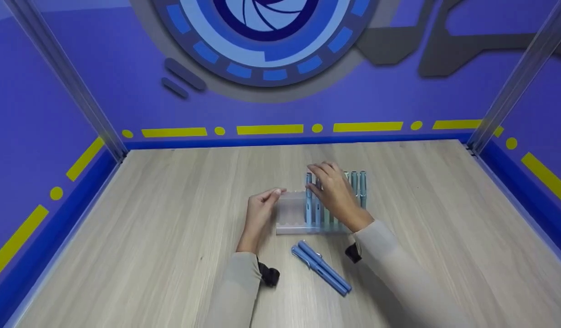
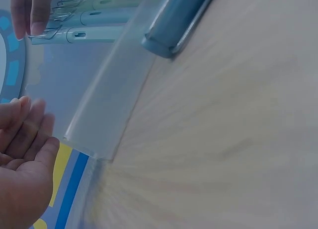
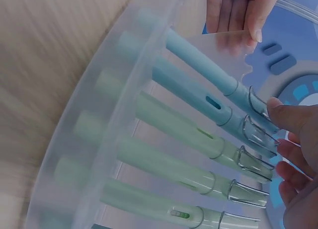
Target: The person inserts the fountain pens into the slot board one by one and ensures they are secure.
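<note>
A frosted, see-through pen stand [image 1: 291, 208] holds a row of capped pens with wire clips, blue, green and teal. My left hand [image 1: 261, 206] pinches the stand's left edge, thumb in front and fingers behind the panel in the right wrist view. At the upper end of the leftmost light blue pen [image 3: 201, 60], my right hand [image 3: 300, 154] pinches the cap between thumb and finger. A second blue pen [image 3: 186, 92] and green pens [image 3: 174, 119] stand beside it, their clips close to the other fingers. The right hand covers several pens in the head view.
Two darker blue capped pens [image 1: 323, 269] lie side by side, slanting, on the wooden table [image 1: 171, 237] in front of the stand. Blue printed walls [image 1: 280, 114] enclose the table at the back and sides. Teal pens [image 1: 363, 187] fill the stand's right end.
</note>
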Available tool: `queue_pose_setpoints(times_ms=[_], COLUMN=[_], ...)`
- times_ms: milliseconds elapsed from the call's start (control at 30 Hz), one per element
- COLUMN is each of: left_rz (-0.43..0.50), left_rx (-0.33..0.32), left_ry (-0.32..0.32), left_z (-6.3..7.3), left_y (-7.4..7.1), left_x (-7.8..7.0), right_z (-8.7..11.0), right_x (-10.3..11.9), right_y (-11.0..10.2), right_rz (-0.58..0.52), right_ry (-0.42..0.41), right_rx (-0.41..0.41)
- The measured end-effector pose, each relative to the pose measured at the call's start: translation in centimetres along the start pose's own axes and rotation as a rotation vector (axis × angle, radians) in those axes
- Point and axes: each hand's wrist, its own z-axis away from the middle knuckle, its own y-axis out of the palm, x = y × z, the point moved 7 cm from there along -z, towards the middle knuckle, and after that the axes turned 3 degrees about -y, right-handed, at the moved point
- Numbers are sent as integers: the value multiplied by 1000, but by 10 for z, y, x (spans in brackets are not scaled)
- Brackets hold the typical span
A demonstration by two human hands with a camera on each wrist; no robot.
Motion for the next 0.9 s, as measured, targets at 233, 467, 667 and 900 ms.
queue_pose_setpoints(times_ms=[233, 467, 667, 900], left_rz=[1, -12, -22, -26], left_rx=[-4, -10, -18, -19], left_ry=[-21, -2, -15, -6], left_z=[0, -1, -2, -2], left_y=[0, 1, 0, 0], left_x=[2, 1, 2, 2], right_z=[10, 25, 44, 66], right_x=[6, 8, 9, 9], right_y=[-10, -14, -4, 12], right_rz=[-137, -369, -506, -579], right_ry=[60, 132, 176, 153], right_rx=[-11, 38, 222, 429])
